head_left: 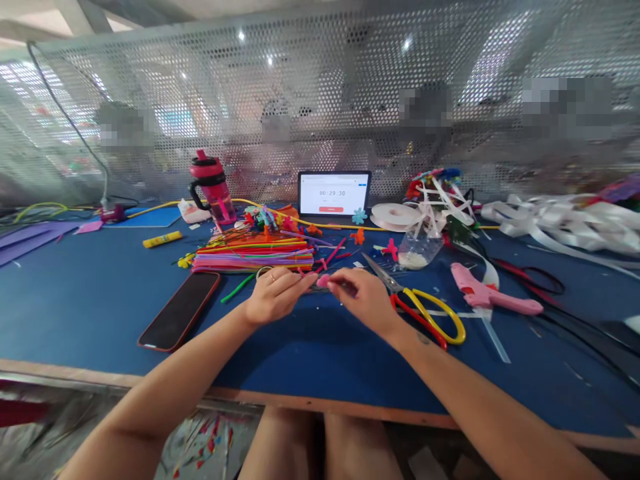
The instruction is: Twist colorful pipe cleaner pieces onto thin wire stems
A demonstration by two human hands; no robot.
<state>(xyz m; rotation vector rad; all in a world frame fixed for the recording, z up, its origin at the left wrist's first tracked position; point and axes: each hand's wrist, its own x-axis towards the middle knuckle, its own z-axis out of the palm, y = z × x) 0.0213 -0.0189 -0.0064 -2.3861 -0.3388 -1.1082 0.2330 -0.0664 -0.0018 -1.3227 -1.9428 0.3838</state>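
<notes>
Both hands meet over the middle of the blue table around a small pink fuzzy pipe cleaner piece (323, 281). My left hand (277, 291), with a ring on one finger, pinches its left side with the fingers pressed together. From the right, my right hand (367, 297) grips the piece between thumb and fingertips. Just behind the left hand lies a bundle of coloured pipe cleaners (250, 257), with a short green pipe cleaner (237, 289) in front of it. Scissors (383, 270) with red and yellow handles rest beside the right hand.
A phone (183, 310) lies at left, a pink glue gun (483, 293) at right. Behind stand a pink bottle (217, 190), a tablet (334, 193) showing a timer, and a ribbon spool (393, 217). White ribbon (575, 223) is heaped far right. A perforated metal panel (330, 80) closes the back.
</notes>
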